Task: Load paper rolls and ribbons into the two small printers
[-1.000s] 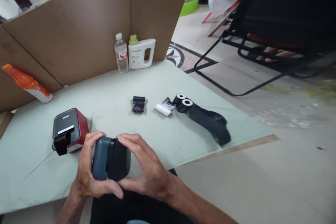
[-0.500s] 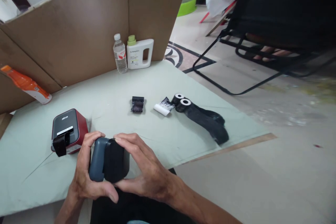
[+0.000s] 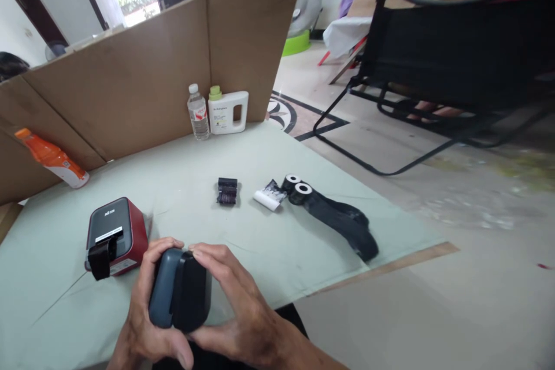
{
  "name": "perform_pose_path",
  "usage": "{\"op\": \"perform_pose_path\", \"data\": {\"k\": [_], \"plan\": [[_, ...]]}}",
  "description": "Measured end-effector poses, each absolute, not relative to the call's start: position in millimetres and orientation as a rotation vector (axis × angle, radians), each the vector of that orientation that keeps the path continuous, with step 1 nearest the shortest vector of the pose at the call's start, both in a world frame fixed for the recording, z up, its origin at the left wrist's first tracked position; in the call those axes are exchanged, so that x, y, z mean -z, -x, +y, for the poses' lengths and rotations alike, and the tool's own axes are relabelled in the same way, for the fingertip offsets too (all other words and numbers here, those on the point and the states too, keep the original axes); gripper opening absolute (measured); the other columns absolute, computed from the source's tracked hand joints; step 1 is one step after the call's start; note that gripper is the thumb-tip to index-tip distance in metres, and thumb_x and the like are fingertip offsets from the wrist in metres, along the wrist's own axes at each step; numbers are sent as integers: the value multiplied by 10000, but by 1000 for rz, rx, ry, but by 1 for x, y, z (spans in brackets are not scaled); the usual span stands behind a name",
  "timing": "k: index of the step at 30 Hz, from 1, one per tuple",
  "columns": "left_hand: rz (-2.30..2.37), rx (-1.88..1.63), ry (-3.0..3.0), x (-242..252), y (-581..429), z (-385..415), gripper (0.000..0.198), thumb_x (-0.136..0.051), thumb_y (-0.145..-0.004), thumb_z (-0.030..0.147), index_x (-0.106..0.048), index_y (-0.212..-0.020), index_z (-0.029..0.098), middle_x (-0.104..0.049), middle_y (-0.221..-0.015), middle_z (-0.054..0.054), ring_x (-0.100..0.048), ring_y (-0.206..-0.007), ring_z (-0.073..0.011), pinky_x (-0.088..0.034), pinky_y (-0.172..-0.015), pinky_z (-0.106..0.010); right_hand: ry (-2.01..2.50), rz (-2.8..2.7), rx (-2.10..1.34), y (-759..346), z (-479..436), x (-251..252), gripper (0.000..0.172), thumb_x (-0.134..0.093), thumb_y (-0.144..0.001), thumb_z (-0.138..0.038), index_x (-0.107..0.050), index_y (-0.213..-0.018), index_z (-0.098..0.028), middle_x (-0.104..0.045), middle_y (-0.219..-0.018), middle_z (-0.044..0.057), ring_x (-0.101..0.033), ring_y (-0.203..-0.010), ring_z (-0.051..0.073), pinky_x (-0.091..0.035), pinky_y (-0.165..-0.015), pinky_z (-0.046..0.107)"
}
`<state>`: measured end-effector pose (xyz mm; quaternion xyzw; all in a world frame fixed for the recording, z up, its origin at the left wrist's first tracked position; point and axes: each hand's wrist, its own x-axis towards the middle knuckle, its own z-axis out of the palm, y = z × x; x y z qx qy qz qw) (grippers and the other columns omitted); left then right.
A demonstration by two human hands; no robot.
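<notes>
Both hands hold a small dark blue and black device [image 3: 178, 289] over the near edge of a pale green table [image 3: 182, 167]. My left hand [image 3: 143, 312] wraps its left side with the thumb underneath. My right hand [image 3: 236, 306] covers its black right part, fingers curled over the top. A red and black label printer [image 3: 115, 234] with black tape hanging from its slot stands just left of my hands. Farther out lie a small black cartridge [image 3: 227, 191], a white paper roll [image 3: 269, 199] and two black rolls [image 3: 298, 186] trailing black ribbon [image 3: 342, 222].
A cardboard screen [image 3: 130, 75] walls off the table's back and left. Against it stand a water bottle [image 3: 198, 112], a white jug with a green cap [image 3: 228, 111] and a lying orange bottle [image 3: 52, 157]. A black folding chair [image 3: 433, 52] stands on the floor at right, and a person in purple sits far behind.
The view has tilted up, so the table and my hands sit lower in the frame. Both hands keep the same hold on the dark device.
</notes>
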<state>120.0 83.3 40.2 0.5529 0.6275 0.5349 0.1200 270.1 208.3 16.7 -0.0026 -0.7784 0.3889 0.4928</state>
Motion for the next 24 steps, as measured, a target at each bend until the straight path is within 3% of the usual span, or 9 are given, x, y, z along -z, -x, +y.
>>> {"op": "perform_pose_path", "data": {"k": [6, 16, 24], "plan": [[1826, -1587, -1625, -42, -121, 82, 1143, -692, -469, 946, -565, -1400, 296, -614, -1293, -131, -616, -1208, -376, -522, -1050, -520, 10, -1865, -922, -270, 204, -11, 926, -842, -707, -222, -391, -1512, -140, -617, -1331, 204, -647, -1228, 359, -611, -1005, 493], [1849, -1616, -1697, -45, -122, 84, 1112, -657, -504, 953, -562, -1404, 307, -631, -1287, -121, -630, -1218, -357, -535, -1065, -514, 18, -1886, -845, -271, 203, -16, 850, -767, -738, -189, -391, -1497, -125, -619, -1321, 212, -642, -1248, 343, -616, -1004, 473], [1847, -1581, -1768, -49, -120, 86, 1156, -684, -463, 933, -553, -1426, 307, -621, -1335, -157, -633, -1256, -427, -534, -1061, -595, 7, -1881, -842, -270, 204, -15, 869, -783, -728, -192, -384, -1497, -135, -627, -1322, 214, -651, -1238, 359, -619, -993, 492]]}}
